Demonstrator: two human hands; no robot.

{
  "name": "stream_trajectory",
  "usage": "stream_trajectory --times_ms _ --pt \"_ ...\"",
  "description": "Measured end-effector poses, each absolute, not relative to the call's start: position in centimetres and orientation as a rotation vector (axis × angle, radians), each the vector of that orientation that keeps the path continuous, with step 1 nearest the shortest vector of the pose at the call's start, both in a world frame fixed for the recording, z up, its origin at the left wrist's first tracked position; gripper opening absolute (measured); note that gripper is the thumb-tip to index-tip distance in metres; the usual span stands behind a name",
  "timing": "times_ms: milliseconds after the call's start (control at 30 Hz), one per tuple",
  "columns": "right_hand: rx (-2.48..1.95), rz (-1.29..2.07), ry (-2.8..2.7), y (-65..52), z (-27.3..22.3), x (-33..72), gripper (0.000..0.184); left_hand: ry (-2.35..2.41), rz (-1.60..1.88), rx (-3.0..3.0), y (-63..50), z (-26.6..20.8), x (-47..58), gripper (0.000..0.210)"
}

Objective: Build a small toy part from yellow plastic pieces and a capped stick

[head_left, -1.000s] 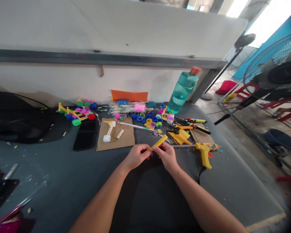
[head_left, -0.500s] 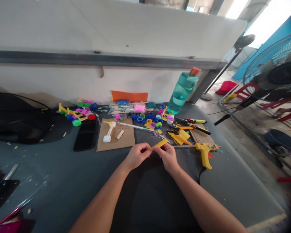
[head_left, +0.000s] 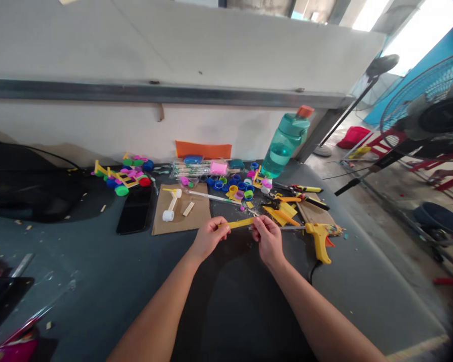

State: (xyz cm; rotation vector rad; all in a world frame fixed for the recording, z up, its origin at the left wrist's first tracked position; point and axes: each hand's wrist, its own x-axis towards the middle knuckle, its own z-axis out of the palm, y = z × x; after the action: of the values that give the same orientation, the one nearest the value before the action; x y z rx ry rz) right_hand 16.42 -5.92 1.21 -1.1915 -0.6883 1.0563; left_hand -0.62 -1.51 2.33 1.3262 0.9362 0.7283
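A narrow yellow strip point(head_left: 240, 223) is stretched level between my two hands above the dark table. My left hand point(head_left: 210, 235) pinches its left end between thumb and fingers. At the other end, my right hand point(head_left: 267, 236) has its thumb and fingers closed on the strip. Beyond my left hand lies a piece of cardboard point(head_left: 200, 221) carrying a white part with round ends point(head_left: 168, 215) and a small pale wooden piece point(head_left: 188, 208). Yellow sheet scraps point(head_left: 287, 212) and a yellow glue gun point(head_left: 318, 241) lie to the right of my right hand.
Several coloured bottle caps point(head_left: 234, 187) are grouped behind my hands, near a teal bottle point(head_left: 283, 146). Pliers point(head_left: 305, 189) lie at the right. A black phone point(head_left: 135, 211) and toy-like cap assemblies point(head_left: 124, 178) stand left. A fan point(head_left: 434, 110) is off the table's right side.
My hands have moved apart, the left one leftward and the right one slightly rightward. The yellow strip, earlier tilted up, now spans level between them.
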Motion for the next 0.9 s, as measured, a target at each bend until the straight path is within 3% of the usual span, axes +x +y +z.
stream_trajectory --times_ms 733,900 --pt "-1.332 1.010 -0.850 -6.16 1.17 16.27 0.038 1.078 0.930 1.296 -1.46 2.22 -0.76 0.036" --pt "-1.362 1.044 -0.980 -6.17 1.20 16.36 0.031 1.147 1.076 1.185 -1.01 1.98 -0.68 0.035"
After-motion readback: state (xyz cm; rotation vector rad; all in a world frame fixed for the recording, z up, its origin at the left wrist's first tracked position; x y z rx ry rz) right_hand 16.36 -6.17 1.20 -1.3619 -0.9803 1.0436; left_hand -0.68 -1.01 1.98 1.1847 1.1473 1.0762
